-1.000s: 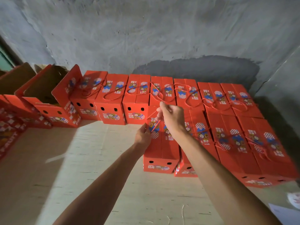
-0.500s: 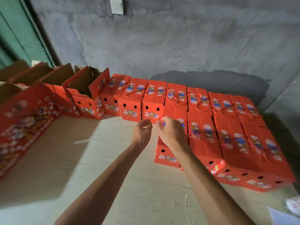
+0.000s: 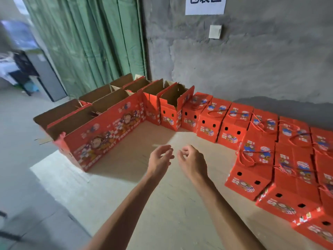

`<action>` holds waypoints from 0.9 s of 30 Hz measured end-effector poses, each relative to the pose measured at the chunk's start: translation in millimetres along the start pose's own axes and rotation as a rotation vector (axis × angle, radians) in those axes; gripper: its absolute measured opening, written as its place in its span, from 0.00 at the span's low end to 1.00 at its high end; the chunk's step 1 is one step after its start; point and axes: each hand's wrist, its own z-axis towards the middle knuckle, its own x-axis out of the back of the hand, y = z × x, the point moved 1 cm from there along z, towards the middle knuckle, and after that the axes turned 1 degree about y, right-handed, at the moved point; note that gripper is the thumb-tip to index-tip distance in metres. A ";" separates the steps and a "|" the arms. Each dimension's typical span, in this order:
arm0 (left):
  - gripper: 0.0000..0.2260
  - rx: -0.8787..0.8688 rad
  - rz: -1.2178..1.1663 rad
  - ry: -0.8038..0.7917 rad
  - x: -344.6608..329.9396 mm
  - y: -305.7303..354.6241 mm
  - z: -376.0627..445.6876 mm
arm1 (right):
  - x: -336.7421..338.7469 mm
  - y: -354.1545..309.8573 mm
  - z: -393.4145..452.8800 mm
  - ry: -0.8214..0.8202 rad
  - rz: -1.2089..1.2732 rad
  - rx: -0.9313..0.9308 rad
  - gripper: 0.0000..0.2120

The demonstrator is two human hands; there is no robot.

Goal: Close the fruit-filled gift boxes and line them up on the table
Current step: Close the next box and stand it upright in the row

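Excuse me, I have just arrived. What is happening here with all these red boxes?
A person is packing red gift boxes on a table. At this moment both hands are empty: the left hand and the right hand hover over the bare tabletop with loosely curled fingers. The closed boxes stand in rows on the right, with cord handles on top. The open boxes, flaps up, wait on the left by the green curtain.

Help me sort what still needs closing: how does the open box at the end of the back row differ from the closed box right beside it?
The open box has its flaps standing up, showing brown cardboard inside; the closed box has its flaps folded flat on top. A red cord handle lies across the closed box's top; none shows on the open box's. Both are red printed cartons with two round holes in the front, standing side by side on the table.
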 end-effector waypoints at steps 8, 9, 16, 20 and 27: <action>0.10 0.008 -0.039 0.187 136.3 -23.9 -17.6 | -94.5 -82.2 -52.7 -0.093 0.054 0.110 0.16; 0.10 0.006 -0.041 0.191 150.8 -27.9 -17.1 | -106.3 -90.9 -56.7 -0.101 0.049 0.115 0.16; 0.08 -0.021 0.001 0.227 255.6 -56.8 7.5 | -186.4 -163.5 -66.0 -0.161 0.053 0.135 0.16; 0.08 -0.065 0.058 0.249 302.4 -62.1 30.7 | -226.3 -195.5 -60.3 -0.173 0.057 0.137 0.15; 0.07 -0.104 0.140 0.327 352.6 -69.3 77.7 | -284.0 -232.6 -30.9 -0.221 0.064 0.137 0.13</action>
